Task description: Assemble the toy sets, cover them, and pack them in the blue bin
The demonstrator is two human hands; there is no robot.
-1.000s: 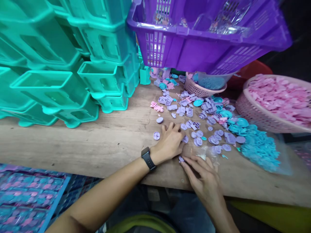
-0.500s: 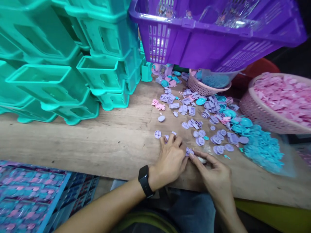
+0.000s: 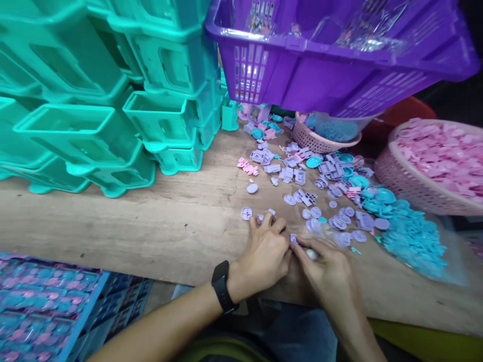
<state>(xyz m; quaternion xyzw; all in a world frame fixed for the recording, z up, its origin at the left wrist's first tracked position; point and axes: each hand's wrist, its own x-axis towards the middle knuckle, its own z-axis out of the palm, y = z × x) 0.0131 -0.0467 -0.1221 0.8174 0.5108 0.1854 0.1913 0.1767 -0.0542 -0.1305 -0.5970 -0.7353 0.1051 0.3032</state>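
Left hand (image 3: 266, 254): fingers curled inward, knuckles up, fingertips meeting those of the right hand (image 3: 332, 276) over a small lilac plastic piece (image 3: 293, 238). Whether the left hand actually grips it cannot be told. Right hand: fingers pinched narrow around a small pale rounded item, partly hidden. A black smartwatch (image 3: 222, 286) with a matte band sits on the left wrist.

Both hands rest on a worn wooden table (image 3: 151, 226) with visible grain. Just beyond the fingertips lie flat lilac discs (image 3: 246, 213), some with moulded cross ribs. Farther right of the right hand: a heap of glossy blue parts (image 3: 411, 236). Far left of the left hand: stacked smooth teal crates (image 3: 94, 100).
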